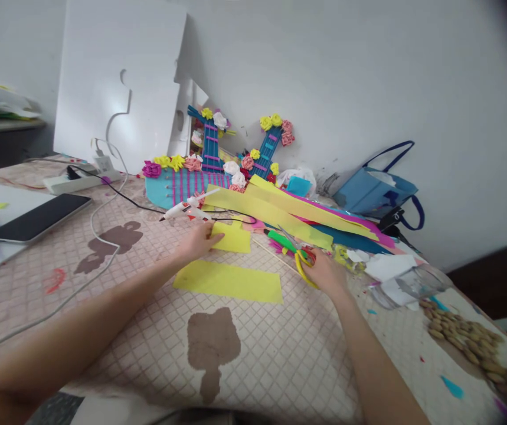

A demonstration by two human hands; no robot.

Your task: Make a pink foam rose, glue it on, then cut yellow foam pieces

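My left hand (198,241) has its thumb and fingers closed at the left edge of a small yellow paper piece (234,238). Nearer to me, a longer yellow paper strip (231,282) lies flat on the table. My right hand (326,271) is closed around the scissors (303,265), which have yellow and red handles; their blades point up and to the left. Beside the blades lies a green tool (282,238) with a dark end. A white glue gun (186,208) rests just beyond my left hand, and a thin stick (275,255) lies between my hands.
Long yellow strips (271,209) lie behind the scissors, over pink and blue sheets. Flower-decorated blue guitar shapes (211,147) stand near the wall. Left are a phone (41,217), a power strip (80,178) and a trailing cable. Peanuts (461,336) and a blue bag (375,189) are right.
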